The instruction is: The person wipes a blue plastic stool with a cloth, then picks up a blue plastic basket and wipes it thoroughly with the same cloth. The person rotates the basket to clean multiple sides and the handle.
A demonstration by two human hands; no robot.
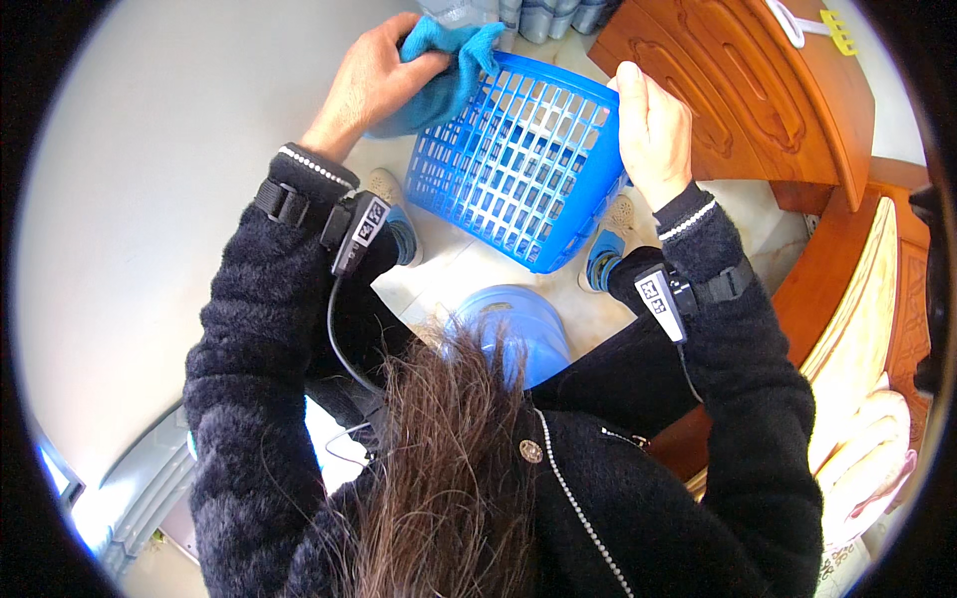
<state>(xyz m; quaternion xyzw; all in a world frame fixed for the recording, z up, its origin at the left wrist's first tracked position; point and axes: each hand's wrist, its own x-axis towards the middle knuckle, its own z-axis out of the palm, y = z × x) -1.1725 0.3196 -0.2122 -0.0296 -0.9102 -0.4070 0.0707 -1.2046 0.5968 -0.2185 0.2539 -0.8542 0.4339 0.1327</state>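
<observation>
A blue plastic basket [516, 164] with latticed sides is held up in front of me, tilted, above the floor. My right hand [654, 131] grips its right rim, thumb on top. At its upper left corner, my left hand [381, 78] holds a turquoise cloth [437, 93] against the basket's edge. The cloth hangs in folds beside the lattice and covers that corner. My left fingertips are partly hidden behind the cloth. Below the basket, between my legs, stands a light blue plastic bucket or stool [516, 321], partly covered by hair.
A carved wooden cabinet [733, 90] stands at the upper right, with a white and yellow plastic item [830, 31] on top. A pale wall or panel [164, 187] fills the left. Grey-blue curtain folds [538, 19] hang at the top. Pinkish fabric [863, 448] lies at the right.
</observation>
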